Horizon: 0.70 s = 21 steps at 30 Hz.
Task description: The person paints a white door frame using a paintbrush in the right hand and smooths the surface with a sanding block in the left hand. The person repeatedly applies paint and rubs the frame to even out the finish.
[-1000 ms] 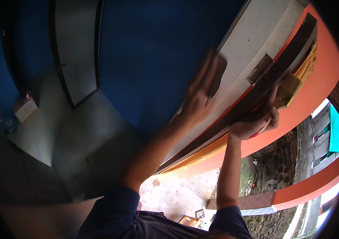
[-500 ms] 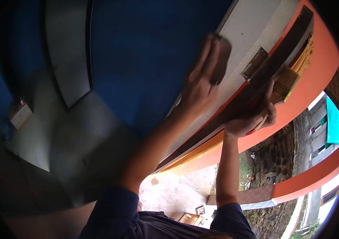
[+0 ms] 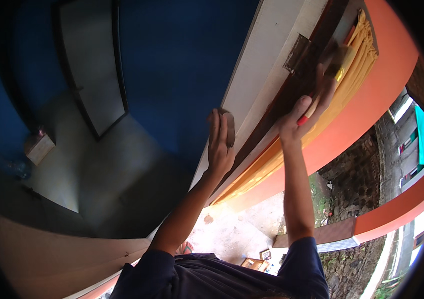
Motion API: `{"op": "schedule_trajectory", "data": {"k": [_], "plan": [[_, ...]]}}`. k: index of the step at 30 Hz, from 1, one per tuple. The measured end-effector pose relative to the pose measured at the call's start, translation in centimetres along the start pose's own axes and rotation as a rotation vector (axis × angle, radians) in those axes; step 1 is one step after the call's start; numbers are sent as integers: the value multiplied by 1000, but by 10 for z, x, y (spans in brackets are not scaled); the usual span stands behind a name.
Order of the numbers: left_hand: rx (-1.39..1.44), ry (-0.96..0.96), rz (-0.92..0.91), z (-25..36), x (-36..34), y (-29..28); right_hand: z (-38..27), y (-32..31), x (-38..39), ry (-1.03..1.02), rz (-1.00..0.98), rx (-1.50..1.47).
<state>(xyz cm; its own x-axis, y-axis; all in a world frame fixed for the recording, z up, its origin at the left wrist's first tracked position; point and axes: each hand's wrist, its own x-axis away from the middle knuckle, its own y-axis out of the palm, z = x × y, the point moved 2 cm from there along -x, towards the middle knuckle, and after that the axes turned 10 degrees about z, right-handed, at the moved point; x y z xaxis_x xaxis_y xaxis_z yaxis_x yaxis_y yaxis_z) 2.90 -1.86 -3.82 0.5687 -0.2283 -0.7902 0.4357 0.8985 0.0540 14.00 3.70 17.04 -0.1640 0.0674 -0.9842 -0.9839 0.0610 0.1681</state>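
My left hand (image 3: 218,154) is closed around a flat dark brown block (image 3: 230,128), perhaps a sanding pad. It rests at the edge of the white door-frame board (image 3: 254,65), beside the dark blue interior. My right hand (image 3: 297,119) holds a paintbrush (image 3: 339,70) with a red-tipped handle and a yellowish metal band. Motion blurs the brush head, which points up and away. That hand is by the dark brown frame strip (image 3: 267,112); whether the bristles touch anything cannot be told.
A dark rectangular recess (image 3: 298,52) sits in the frame. Yellow curtain (image 3: 359,60) and orange wall (image 3: 396,65) lie to the right. Inside, at left, are a door panel (image 3: 90,60) and a box (image 3: 39,147). Below is a pale floor (image 3: 232,224) with a picture frame (image 3: 265,254).
My left hand has come down and left along the white board with the block. My right hand has risen slightly, and the brush is swung upward. The whole view has shifted a little.
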Motion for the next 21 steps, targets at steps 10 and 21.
{"op": "schedule_trajectory", "data": {"k": [10,21], "plan": [[-58,31,-82,20,1,-20,-79,15,-129,-517,-399,498],[-65,26,-144,19,-8,-31,-47,80,-157,-90,-890,241]]}}
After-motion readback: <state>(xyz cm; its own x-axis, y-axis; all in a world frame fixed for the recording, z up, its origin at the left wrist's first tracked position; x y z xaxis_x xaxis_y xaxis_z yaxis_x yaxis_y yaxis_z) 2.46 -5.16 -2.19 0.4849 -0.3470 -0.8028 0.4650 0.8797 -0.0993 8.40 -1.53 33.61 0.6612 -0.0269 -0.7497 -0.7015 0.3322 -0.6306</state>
